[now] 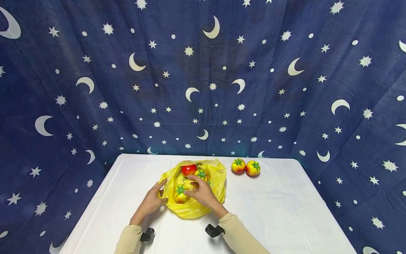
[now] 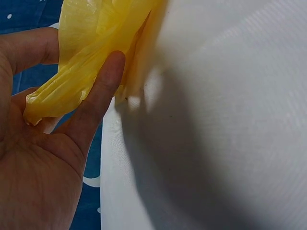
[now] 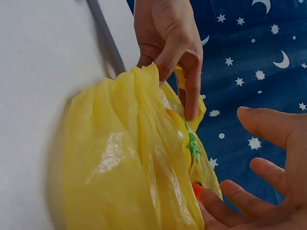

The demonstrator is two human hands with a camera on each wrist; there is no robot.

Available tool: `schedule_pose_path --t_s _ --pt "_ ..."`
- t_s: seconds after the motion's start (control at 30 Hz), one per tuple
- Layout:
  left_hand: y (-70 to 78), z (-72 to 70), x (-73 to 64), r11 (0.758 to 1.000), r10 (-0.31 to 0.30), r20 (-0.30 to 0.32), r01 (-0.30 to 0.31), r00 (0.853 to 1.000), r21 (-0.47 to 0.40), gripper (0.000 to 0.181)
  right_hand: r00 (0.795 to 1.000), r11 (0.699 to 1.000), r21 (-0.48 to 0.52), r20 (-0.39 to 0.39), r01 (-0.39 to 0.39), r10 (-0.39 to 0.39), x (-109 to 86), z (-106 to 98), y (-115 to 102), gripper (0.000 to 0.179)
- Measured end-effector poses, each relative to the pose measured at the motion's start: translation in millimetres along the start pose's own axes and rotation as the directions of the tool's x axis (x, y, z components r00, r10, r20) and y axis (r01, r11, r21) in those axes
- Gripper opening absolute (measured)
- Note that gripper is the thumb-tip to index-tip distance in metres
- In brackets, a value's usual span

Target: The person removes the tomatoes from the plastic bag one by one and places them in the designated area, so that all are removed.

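A yellow plastic bag point(image 1: 217, 180) lies with its mouth spread on the white table. Inside it are a red round fruit point(image 1: 188, 170) and yellow-red tomato-like fruits with green leafy tops, one near the front point(image 1: 181, 195) and one farther back point(image 1: 201, 174). My left hand point(image 1: 153, 200) grips the bag's left rim; in the left wrist view, bunched yellow plastic point(image 2: 72, 91) lies between its thumb and fingers. Over the bag's mouth is my right hand point(image 1: 203, 192), close beside the front fruit. The right wrist view shows its fingers point(image 3: 271, 170) spread and loosely bent, holding nothing.
Two more yellow-red fruits point(image 1: 245, 167) sit side by side at the back of the table, right of the bag. The white table point(image 1: 269, 211) meets a dark blue curtain point(image 1: 177, 134) printed with moons and stars. A black strapped device point(image 1: 214, 230) is on the right wrist.
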State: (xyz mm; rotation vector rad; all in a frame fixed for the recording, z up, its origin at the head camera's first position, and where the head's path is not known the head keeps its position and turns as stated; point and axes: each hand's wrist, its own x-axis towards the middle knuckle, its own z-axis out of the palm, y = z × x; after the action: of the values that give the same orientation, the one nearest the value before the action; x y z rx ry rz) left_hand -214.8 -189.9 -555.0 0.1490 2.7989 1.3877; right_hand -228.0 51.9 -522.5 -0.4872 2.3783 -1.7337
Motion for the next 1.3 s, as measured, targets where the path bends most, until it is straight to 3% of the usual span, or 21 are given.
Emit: schedule_pose_path --t_s 0.37,1.1,1.3 --pt "4.9 -1.1 -0.2 1.0 -0.004 -0.005 0.004 1.0 0.01 0.086 1.0 0.999 -0.037 0.019 -0.02 0.02 1.3 10 5 0.06" --pt "1.0 0.5 -1.7 1.0 0.016 -0.012 -0.015 1.0 0.019 0.086 0.998 0.992 -0.115 0.029 -0.058 0.062 2.7 26 20 0.077" --pt "-0.7 1.6 -0.5 0.999 0.015 -0.004 -0.015 1.0 0.028 0.086 0.997 0.989 -0.126 0.023 -0.074 0.078 2.7 27 22 0.074"
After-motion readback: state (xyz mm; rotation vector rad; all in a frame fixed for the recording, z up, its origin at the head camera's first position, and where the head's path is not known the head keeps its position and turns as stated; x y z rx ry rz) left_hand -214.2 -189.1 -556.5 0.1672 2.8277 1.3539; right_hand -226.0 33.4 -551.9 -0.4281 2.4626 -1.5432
